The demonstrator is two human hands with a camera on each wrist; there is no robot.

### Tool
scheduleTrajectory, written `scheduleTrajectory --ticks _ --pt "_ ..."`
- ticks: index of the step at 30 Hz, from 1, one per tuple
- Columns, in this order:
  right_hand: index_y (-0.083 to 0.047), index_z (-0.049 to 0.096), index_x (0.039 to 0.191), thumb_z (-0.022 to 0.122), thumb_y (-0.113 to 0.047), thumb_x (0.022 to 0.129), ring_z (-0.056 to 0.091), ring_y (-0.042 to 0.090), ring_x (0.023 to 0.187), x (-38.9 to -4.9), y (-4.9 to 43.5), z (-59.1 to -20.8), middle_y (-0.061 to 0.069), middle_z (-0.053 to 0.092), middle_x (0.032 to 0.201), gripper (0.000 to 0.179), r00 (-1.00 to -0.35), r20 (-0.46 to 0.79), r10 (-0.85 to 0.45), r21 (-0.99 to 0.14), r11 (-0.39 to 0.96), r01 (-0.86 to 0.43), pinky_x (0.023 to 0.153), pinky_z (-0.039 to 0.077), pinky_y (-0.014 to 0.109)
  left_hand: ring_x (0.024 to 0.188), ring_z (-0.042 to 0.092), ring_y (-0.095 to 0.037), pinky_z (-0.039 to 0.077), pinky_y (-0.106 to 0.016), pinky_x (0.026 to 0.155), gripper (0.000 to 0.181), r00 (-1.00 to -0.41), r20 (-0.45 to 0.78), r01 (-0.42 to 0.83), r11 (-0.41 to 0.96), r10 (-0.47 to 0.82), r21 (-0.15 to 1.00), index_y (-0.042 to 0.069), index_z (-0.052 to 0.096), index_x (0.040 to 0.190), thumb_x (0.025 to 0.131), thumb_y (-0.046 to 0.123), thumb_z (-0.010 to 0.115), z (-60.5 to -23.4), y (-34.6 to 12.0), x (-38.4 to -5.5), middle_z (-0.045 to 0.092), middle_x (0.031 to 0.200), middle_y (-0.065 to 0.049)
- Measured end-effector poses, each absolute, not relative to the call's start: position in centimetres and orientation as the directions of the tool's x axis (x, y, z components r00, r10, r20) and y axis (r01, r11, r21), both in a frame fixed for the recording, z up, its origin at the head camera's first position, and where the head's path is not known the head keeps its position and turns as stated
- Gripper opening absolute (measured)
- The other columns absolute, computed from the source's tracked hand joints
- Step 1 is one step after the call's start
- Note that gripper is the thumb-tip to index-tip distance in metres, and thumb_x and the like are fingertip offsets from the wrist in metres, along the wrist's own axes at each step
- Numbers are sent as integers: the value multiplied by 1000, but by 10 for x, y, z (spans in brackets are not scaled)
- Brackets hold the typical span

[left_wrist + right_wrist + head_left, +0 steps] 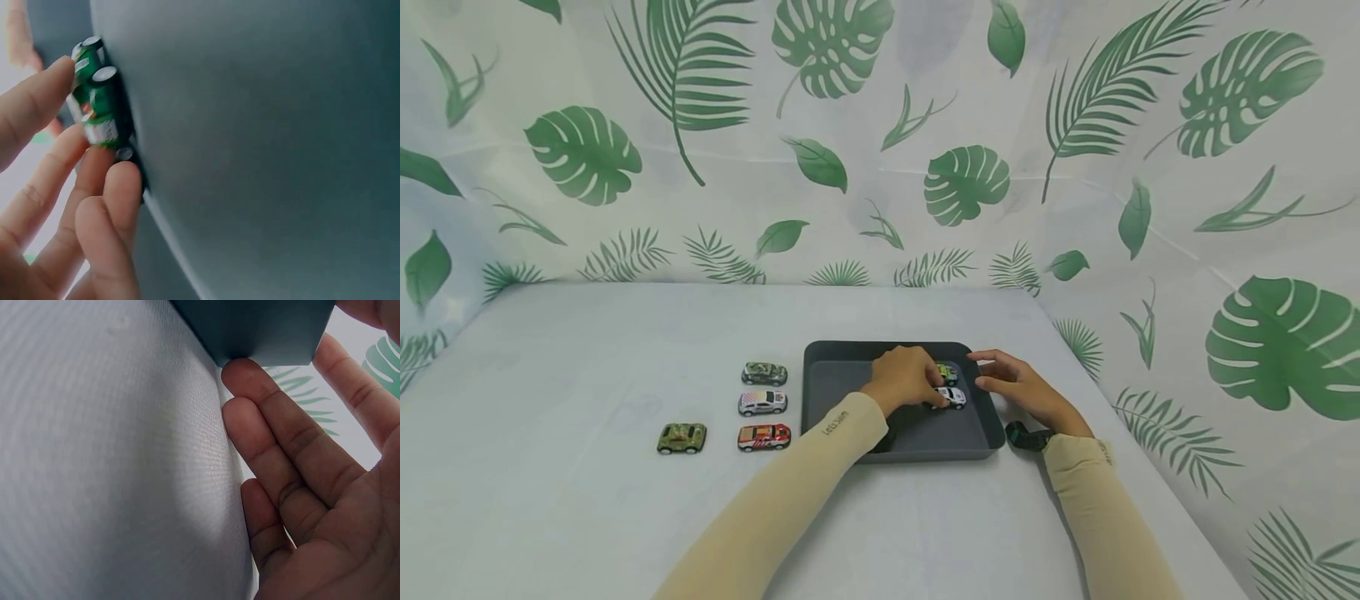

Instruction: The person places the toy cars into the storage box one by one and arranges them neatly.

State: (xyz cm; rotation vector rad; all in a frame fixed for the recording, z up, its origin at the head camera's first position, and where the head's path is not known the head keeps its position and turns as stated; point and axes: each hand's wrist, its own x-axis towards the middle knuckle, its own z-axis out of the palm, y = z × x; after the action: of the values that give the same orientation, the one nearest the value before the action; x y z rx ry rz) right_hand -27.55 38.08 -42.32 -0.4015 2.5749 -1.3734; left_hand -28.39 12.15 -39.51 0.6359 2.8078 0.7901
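Note:
My left hand (904,379) reaches into the dark grey tray (891,457). In the left wrist view its thumb and fingers close around a green toy car (100,109) with white and red markings, low over the tray floor. Part of another car with a wheel (125,154) shows behind the fingertips. From the head view, a green car (950,372) and a white car (953,397) stick out past the fingers, and the hand hides the rest. My right hand (1018,387) rests at the tray's right wall, fingers relaxed, fingertips against its outside (262,331).
Left of the tray stand a dark camouflage car (764,373), a silver car (762,403) and a red car (763,437) in a column. Further left is a green camouflage car (682,437). A leaf-patterned cloth (880,183) hangs behind the white table (587,517).

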Motion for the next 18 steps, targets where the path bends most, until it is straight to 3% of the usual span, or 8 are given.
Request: scheduleTrajectory --ticks 10,18 --pt "-1 49 157 65 -18 110 56 49 139 -275 379 -422 32 57 150 53 -946 -50 -319 -828 543 -139 120 31 75 108 72 -21 55 -48 94 29 -898 -65 309 729 435 611 26 84 120 93 36 88 -389 101 -288 80 113 9" --pt "1 49 157 65 -18 110 58 47 136 -274 377 -421 32 60 147 53 -945 -42 -324 -831 537 -147 119 33 74 122 69 -25 54 -51 102 31 -857 -93 296 632 506 716 22 82 126 98 34 83 -377 85 -289 78 127 3"
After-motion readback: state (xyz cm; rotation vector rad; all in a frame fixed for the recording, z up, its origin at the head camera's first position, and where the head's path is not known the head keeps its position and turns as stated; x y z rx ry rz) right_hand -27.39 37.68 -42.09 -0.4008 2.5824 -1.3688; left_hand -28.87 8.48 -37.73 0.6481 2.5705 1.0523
